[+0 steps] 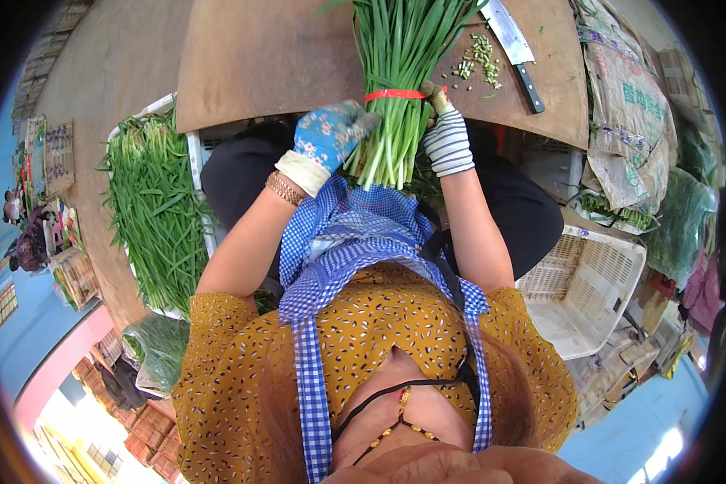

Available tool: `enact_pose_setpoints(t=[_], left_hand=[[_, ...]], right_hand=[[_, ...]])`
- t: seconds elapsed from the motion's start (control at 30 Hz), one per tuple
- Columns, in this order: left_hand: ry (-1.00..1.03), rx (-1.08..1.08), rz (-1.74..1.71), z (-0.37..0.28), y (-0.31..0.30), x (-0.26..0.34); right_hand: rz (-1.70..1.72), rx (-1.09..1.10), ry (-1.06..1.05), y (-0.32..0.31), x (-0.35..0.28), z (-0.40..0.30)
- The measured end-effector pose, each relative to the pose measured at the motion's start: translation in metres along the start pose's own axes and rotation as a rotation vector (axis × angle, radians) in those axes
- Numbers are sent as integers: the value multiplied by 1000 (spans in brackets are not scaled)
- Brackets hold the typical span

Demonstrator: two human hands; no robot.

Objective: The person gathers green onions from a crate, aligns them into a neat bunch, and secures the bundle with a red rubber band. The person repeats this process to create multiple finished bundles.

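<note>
A bunch of garlic chives [411,54] stands over the edge of a wooden board, its leaves pointing away and pale cut ends toward my apron. Red tape [393,94] circles the stalks. My right hand [446,136], in a striped glove with worn fingertips, grips the bunch's right side at the tape. On the left, my left hand [336,136] wears a blue floral glove; its thumb touches the stalks below the tape, but whether its fingers grip is unclear. A cleaver [514,45] with a black handle lies on the board, right of some chopped stalk ends [481,60].
The wooden board [266,60] spans the space before my knees. To the left, a white crate [192,163] is heaped with loose chives [160,212]. A white plastic basket [587,290] sits at right, below woven sacks [629,103] and a plastic bag of greens [680,224].
</note>
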State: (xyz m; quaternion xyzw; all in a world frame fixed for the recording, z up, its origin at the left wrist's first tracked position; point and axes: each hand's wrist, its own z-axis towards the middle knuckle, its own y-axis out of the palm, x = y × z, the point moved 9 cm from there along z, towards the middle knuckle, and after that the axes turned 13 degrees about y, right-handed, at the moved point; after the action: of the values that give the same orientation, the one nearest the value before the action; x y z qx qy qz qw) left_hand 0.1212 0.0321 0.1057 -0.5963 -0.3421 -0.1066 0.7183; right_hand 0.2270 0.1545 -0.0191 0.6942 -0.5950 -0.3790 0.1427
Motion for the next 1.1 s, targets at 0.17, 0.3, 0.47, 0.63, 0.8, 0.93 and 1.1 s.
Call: enact_pose_setpoints(t=[0.17, 0.3, 0.47, 0.63, 0.8, 0.93, 1.1], left_hand=[[89, -23, -69, -19, 25, -7], [9, -40, -81, -23, 22, 5], [10, 44, -71, -44, 30, 20], [57, 142, -21, -52, 24, 29], [-61, 15, 63, -35, -4, 14], [-130, 207, 127, -4, -17, -5], [-349, -100, -582, 20, 64, -39]], right_hand=[[50, 25, -11, -10, 2, 7], [27, 139, -66, -2, -3, -7], [125, 261, -69, -31, 6, 14], [127, 295, -79, -19, 5, 0], [52, 289, -95, -12, -1, -2], [-7, 320, -110, 11, -6, -19], [-119, 320, -161, 5, -11, -14]])
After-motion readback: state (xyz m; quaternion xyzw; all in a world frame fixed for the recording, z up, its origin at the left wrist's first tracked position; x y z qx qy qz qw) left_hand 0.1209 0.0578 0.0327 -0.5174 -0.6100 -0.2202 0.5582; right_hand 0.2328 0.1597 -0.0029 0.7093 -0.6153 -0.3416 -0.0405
